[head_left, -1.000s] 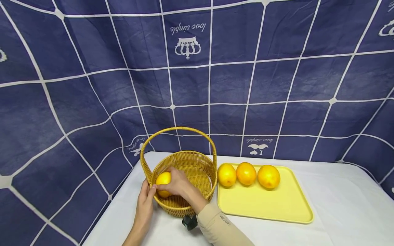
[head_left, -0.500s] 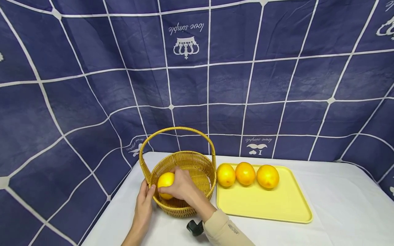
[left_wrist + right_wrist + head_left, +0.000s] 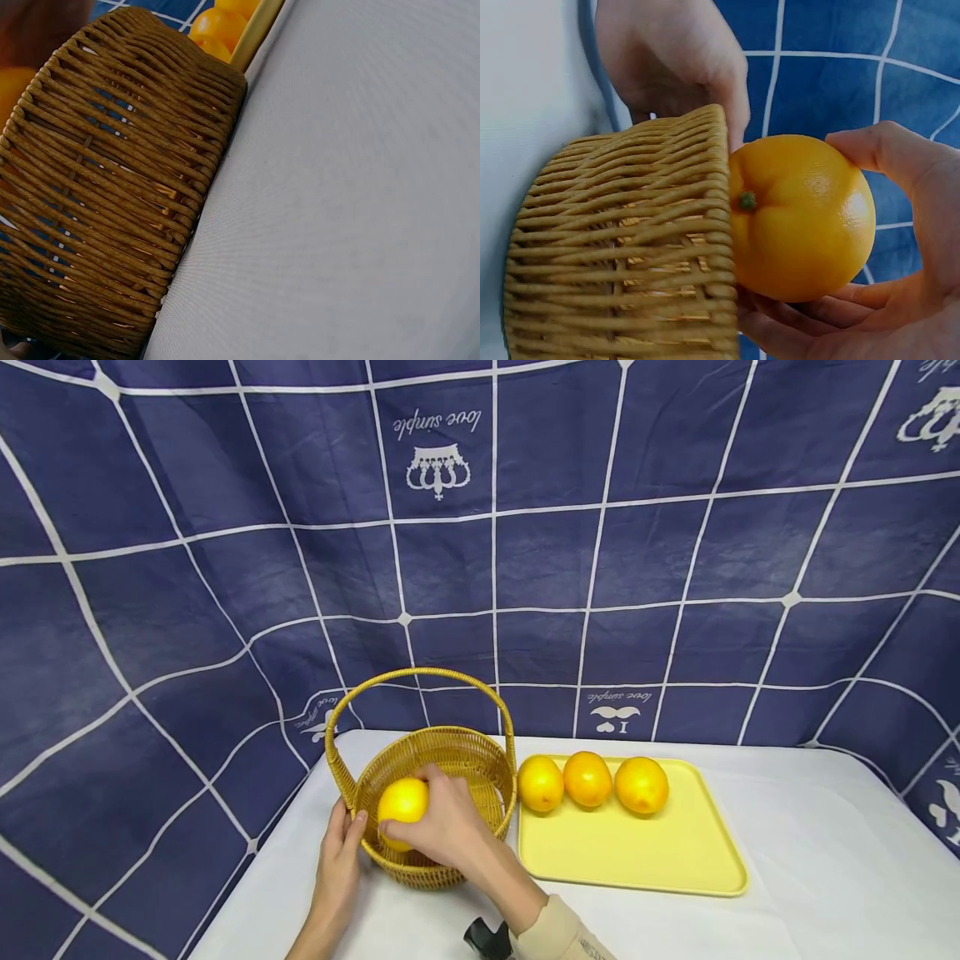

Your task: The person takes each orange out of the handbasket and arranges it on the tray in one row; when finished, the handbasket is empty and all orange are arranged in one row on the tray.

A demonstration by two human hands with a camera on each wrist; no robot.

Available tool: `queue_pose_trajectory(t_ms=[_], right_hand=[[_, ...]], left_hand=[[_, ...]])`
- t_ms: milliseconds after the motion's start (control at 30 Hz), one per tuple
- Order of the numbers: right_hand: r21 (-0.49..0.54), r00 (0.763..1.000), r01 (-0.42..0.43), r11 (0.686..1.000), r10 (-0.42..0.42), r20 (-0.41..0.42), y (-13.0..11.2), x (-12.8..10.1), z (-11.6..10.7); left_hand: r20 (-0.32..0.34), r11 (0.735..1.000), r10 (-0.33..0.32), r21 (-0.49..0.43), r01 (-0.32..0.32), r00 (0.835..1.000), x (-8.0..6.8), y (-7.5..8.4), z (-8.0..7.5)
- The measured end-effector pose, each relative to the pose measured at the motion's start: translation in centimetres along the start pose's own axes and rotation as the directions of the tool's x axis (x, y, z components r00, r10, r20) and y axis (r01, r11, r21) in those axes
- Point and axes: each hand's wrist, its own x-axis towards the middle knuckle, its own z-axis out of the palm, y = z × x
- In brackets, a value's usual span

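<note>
A wicker basket (image 3: 431,878) with a tall arched handle stands on the table, its open top tilted toward me. My left hand (image 3: 337,864) grips its left side at the foot of the handle, thumb by the rim. Over the near left part of the basket my right hand (image 3: 446,822) holds an orange (image 3: 403,800), thumb on one side and fingers on the other. The right wrist view shows this orange (image 3: 802,217) standing out past the basket's rim, green stem end toward the weave. In the left wrist view the woven wall (image 3: 112,195) fills the left side.
Right beside the basket lies a yellow tray (image 3: 630,860) with three oranges (image 3: 588,779) in a row along its back edge. A black object (image 3: 489,937) sits by the right sleeve. Blue gridded cloth (image 3: 547,560) hangs behind the white table (image 3: 810,827).
The orange in my right hand has risen a little inside the basket and looks larger. The left hand stays on the basket's side. The head view has shifted slightly.
</note>
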Motion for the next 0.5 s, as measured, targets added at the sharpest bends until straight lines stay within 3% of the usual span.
queue_pose_trajectory(t_ms=[300, 500], right_hand=[[-0.025, 1.000, 0.016, 1.000, -0.016, -0.026, -0.2, -1.8, -2.6], [-0.036, 0.999, -0.014, 0.999, 0.013, -0.041, 1.1, -3.6, -5.4]], left_hand=[[-0.005, 1.000, -0.015, 0.001, 0.015, 1.000, 0.0, 0.2, -0.3], [0.012, 1.000, -0.014, -0.005, 0.015, 1.000, 0.1, 0.0, 0.1]])
